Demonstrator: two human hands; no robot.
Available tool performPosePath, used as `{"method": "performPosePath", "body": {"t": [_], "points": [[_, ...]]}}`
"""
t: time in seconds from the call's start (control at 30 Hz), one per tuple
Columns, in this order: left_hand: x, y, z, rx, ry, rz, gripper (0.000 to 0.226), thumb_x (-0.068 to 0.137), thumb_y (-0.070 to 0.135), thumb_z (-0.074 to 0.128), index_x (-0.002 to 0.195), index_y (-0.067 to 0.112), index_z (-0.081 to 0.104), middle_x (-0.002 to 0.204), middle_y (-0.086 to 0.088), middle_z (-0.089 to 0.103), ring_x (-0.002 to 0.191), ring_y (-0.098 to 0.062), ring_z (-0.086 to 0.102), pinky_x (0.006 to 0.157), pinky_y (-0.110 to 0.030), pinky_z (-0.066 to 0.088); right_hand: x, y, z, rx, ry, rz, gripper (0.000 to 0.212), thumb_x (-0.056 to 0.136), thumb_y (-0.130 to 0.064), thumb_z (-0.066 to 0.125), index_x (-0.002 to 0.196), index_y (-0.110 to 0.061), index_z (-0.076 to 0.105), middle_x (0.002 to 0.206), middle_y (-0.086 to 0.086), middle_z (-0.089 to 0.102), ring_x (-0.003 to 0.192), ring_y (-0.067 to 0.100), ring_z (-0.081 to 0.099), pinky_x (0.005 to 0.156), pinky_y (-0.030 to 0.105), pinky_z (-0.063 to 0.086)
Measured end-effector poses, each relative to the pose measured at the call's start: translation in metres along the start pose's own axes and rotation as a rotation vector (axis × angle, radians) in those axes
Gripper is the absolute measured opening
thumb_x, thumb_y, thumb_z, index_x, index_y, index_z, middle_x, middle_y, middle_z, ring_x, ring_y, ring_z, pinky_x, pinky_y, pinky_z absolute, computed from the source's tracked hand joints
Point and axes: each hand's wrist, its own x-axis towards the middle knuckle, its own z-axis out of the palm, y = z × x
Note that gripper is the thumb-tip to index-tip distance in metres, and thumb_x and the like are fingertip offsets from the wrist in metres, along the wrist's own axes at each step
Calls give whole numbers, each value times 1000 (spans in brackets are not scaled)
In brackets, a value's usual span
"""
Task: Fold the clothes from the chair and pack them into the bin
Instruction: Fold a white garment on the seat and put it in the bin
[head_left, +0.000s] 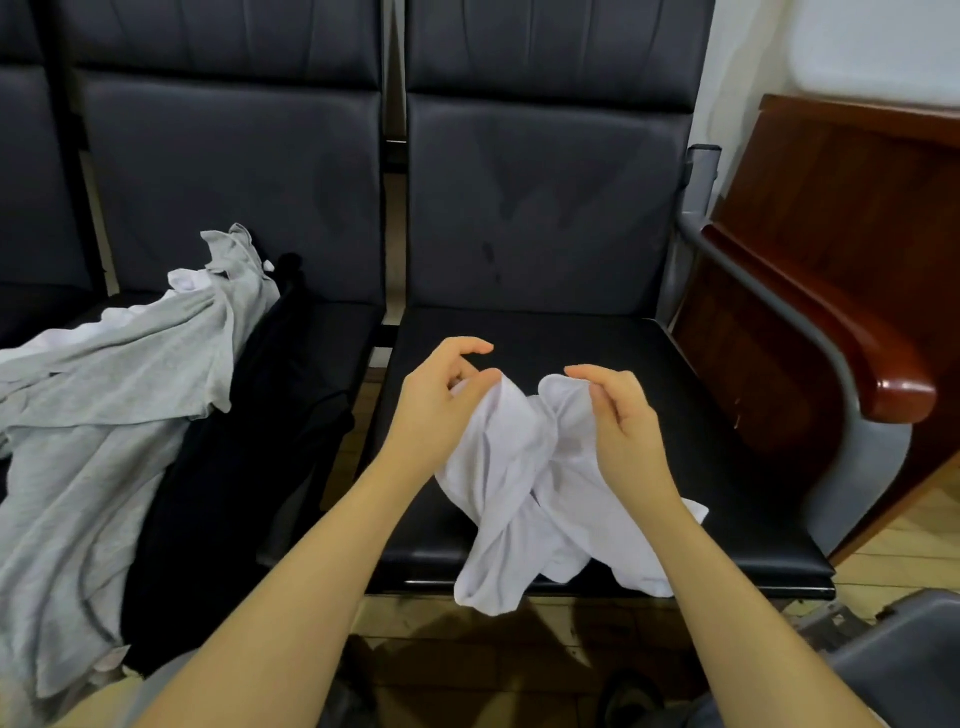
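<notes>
A white garment (511, 499) hangs crumpled between my two hands over the black seat (649, 374) of the right chair, its lower end drooping past the seat's front edge. My left hand (441, 400) pinches one upper corner of the cloth with curled fingers. My right hand (621, 415) pinches the other upper corner. On the left chair lies a pile with a grey garment (98, 415) on top of a black garment (218, 493). A grey bin (893, 660) shows partly at the lower right corner.
Dark padded chair backs (545, 197) stand in a row behind the seats. A grey armrest with a red-brown wooden cap (883, 374) borders the right chair, with a wooden panel (831, 208) beyond it. Wooden floor (467, 644) lies below the seats.
</notes>
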Motion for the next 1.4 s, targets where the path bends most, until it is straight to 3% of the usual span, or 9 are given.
{"method": "performPosePath", "body": {"t": [0.1,0.17,0.3,0.47,0.67,0.77,1.07,1.2,1.4], "points": [[0,4,10,-33,-8,22,22,88,18,65,106,29,58,73,-5,60,71,-12,58,70,-11,46,-4,-9,9,-42,-150,73,18,97,-29,48,100,-46,55,106,-12,46,106,4,45,90,22,40],[0,5,13,-50,-11,21,22,88,18,65,105,30,57,74,-5,62,71,-10,59,69,-10,46,-6,-10,18,-143,-202,82,14,89,-40,61,101,-42,55,101,-18,37,105,-8,32,94,22,26],[3,-1,11,-48,-23,-22,20,88,21,65,104,29,56,77,1,65,76,-6,62,73,-13,47,-3,-10,25,-90,-40,68,15,86,-33,67,77,-41,59,96,-17,38,100,0,41,100,36,31],[-3,-20,6,17,-126,-178,31,87,26,65,116,25,54,94,2,65,89,-8,61,74,-15,46,5,-2,12,3,103,256,18,92,-34,57,74,-38,56,99,-12,40,107,18,41,86,25,34],[-9,-28,16,55,-186,-218,39,86,16,66,122,24,53,89,1,64,84,-11,61,79,-21,49,5,18,-6,-371,267,285,12,89,-24,62,78,-22,59,99,0,41,103,21,43,90,28,18],[-8,-22,19,32,-105,-155,36,86,14,67,118,25,55,83,4,62,73,-6,57,72,-17,47,1,19,-8,-377,216,248,3,89,-23,63,90,-21,64,103,-1,39,105,21,40,87,26,18],[-1,-11,6,1,50,-6,34,84,6,67,113,23,60,81,1,61,69,-5,56,68,-15,50,-18,-5,33,-400,-172,-40,31,74,-55,70,99,-38,65,102,-11,31,96,6,28,88,23,15],[2,-11,4,-14,85,-11,32,85,6,66,111,23,60,80,4,60,69,-3,56,68,-16,51,-16,-5,48,-375,-155,-28,18,84,-42,67,94,-28,68,101,-9,35,97,9,31,88,23,15],[2,-1,4,-58,67,-16,23,89,12,61,109,24,57,81,-3,59,71,-15,58,67,-23,50,-5,-15,22,-101,-30,30,10,87,-34,64,77,-35,62,97,-16,41,98,-5,35,91,18,19]]}}
